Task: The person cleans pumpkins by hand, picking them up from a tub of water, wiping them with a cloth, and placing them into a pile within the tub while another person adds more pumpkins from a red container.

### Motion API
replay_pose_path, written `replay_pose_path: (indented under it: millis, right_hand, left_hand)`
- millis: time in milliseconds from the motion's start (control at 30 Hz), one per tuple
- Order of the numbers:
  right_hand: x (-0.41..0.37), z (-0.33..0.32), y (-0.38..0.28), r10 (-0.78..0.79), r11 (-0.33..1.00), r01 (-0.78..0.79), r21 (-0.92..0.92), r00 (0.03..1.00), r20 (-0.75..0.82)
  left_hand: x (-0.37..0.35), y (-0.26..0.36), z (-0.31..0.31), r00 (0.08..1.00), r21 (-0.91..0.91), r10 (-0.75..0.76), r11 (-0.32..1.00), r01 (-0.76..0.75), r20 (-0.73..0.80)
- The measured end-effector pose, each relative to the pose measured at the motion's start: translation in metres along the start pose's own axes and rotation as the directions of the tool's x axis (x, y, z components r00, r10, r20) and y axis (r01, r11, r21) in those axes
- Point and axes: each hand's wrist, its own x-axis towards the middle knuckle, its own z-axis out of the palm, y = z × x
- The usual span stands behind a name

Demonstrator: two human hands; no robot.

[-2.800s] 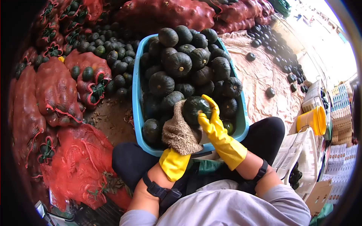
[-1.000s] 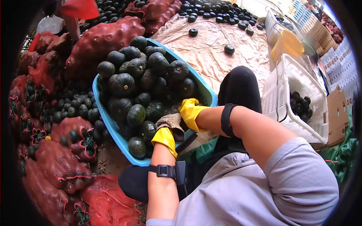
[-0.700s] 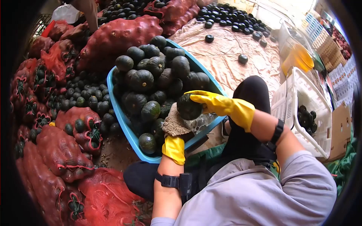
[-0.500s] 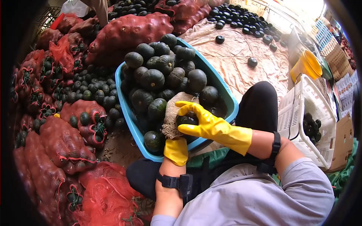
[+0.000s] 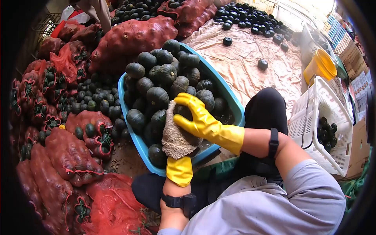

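Note:
Over the near end of a blue tub (image 5: 135, 138) heaped with dark green squashes (image 5: 157, 97), my right hand (image 5: 197, 121) in a yellow rubber glove grips one dark squash (image 5: 183, 112), its fingers curved over the top. A beige towelling cloth (image 5: 176, 137) covers my left hand and lies against the same squash. Only the yellow cuff of the left glove shows below the cloth; the left fingers are hidden. Some water is visible in the tub beside the right hand.
Red mesh sacks (image 5: 133, 37) of squashes line the left and back. Loose squashes (image 5: 256, 19) lie on a pale sheet (image 5: 243, 51). A yellow bucket (image 5: 320, 66) and a white crate (image 5: 333, 154) stand right. Another person's leg (image 5: 102, 13) shows at top left.
The squash, the cloth and both hands have shifted slightly left in view. My right hand's fingers have moved up over the squash, and the cloth now covers its left and lower sides.

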Motion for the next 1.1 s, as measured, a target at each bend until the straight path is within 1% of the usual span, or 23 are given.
replay_pose_path:
  millis: [33,100,133,167,200,233,333,367,467,500,533,567,633,667,700,733,767,833,867,967,1000,1033,1100]
  right_hand:
    - [-0.003,-0.011,-0.018,-0.073,0.988,0.054,0.142,0.988,0.134]
    - [0.014,-0.034,-0.029,0.057,0.956,-0.178,0.231,0.892,0.449]
    - [0.019,-0.028,-0.011,0.139,0.959,-0.217,0.184,0.922,0.363]
    - [0.022,-0.018,0.004,0.211,0.956,-0.256,0.142,0.939,0.272]
    - [0.011,-0.008,-0.014,0.108,0.994,-0.105,-0.025,0.983,0.150]
    - [0.001,0.001,-0.033,-0.023,0.978,0.032,-0.205,0.999,0.045]
    - [0.000,-0.017,-0.041,0.040,0.997,-0.050,0.064,0.988,0.148]
    - [0.007,-0.027,-0.059,0.483,0.768,-0.576,0.279,0.808,0.339]
    - [-0.007,0.015,-0.006,0.488,0.403,-0.362,0.841,0.862,0.137]
    - [-0.004,0.010,-0.007,0.516,0.528,-0.407,0.746,0.851,0.099]
    - [0.000,-0.005,-0.006,0.289,0.869,-0.318,0.379,0.948,0.133]
    - [0.008,-0.023,-0.005,0.079,0.997,-0.070,-0.043,0.960,0.268]
    - [0.031,-0.046,-0.043,0.346,0.934,-0.204,-0.293,0.720,0.602]
    - [0.022,-0.043,-0.029,0.271,0.962,-0.187,-0.200,0.761,0.589]
    - [0.012,-0.038,-0.017,0.196,0.980,-0.168,-0.103,0.804,0.561]
    - [0.022,-0.046,-0.034,0.375,0.894,-0.446,-0.047,0.686,0.624]
    - [0.022,-0.042,-0.032,0.477,0.777,-0.628,0.040,0.630,0.613]
    - [-0.015,0.009,0.002,0.578,0.291,-0.635,0.716,0.713,0.397]
    - [-0.016,0.011,0.003,0.642,0.373,-0.640,0.671,0.701,0.311]
    - [0.020,-0.036,-0.006,0.412,0.908,-0.326,-0.263,0.809,0.419]
    - [0.012,-0.035,-0.009,0.221,0.965,-0.129,-0.229,0.869,0.443]
    - [0.016,-0.043,-0.020,0.304,0.943,-0.163,-0.291,0.780,0.548]
    - [0.030,-0.058,-0.041,0.484,0.805,-0.587,-0.082,0.572,0.662]
  left_hand:
    - [-0.015,0.012,-0.030,0.991,0.280,0.124,0.954,-0.104,-0.053]
    - [-0.029,0.010,-0.013,0.984,0.286,0.176,0.944,-0.164,-0.015]
    - [-0.027,0.000,0.006,0.924,0.610,0.333,0.777,-0.156,-0.188]
    - [-0.030,0.001,0.003,0.925,0.986,0.380,0.144,-0.080,0.020]
    - [-0.032,0.003,0.000,0.883,0.823,0.410,-0.566,0.052,0.227]
    - [-0.030,0.009,-0.011,0.915,0.867,0.362,-0.498,0.028,0.179]
    - [-0.035,0.029,-0.001,0.969,0.885,0.191,-0.463,-0.051,0.156]
    - [-0.040,0.023,-0.018,0.916,0.839,0.325,-0.544,-0.022,0.235]
    - [-0.028,0.006,-0.026,0.862,0.836,0.483,-0.528,0.150,0.150]
    - [-0.024,0.002,-0.029,0.836,0.874,0.530,-0.464,0.147,0.141]
    - [-0.025,0.004,-0.026,0.834,0.888,0.537,-0.435,0.147,0.126]
    - [-0.027,0.006,-0.023,0.831,0.902,0.545,-0.406,0.146,0.111]
    - [-0.037,0.027,0.015,0.868,0.891,0.488,-0.429,0.150,0.088]
    - [-0.046,0.032,0.024,0.895,0.814,0.433,-0.555,0.168,0.111]
    - [-0.041,0.033,0.038,0.926,0.949,0.368,-0.255,0.188,-0.085]
    - [-0.042,0.033,0.013,0.929,0.893,0.370,-0.420,0.164,0.003]
    - [-0.042,0.031,-0.032,0.930,0.808,0.355,-0.573,0.136,0.094]
    - [-0.040,0.009,-0.032,0.824,0.907,0.555,-0.397,0.144,0.112]
    - [-0.027,0.001,-0.016,0.749,0.966,0.638,0.257,0.015,-0.182]
    - [-0.034,0.008,0.004,0.789,0.794,0.583,-0.566,0.224,0.193]
    - [-0.035,0.020,0.004,0.851,0.843,0.507,-0.511,0.169,0.137]
    - [-0.034,0.028,0.004,0.902,0.886,0.423,-0.447,0.121,0.090]
    - [-0.040,0.022,-0.008,0.856,0.969,0.516,-0.218,0.113,0.016]
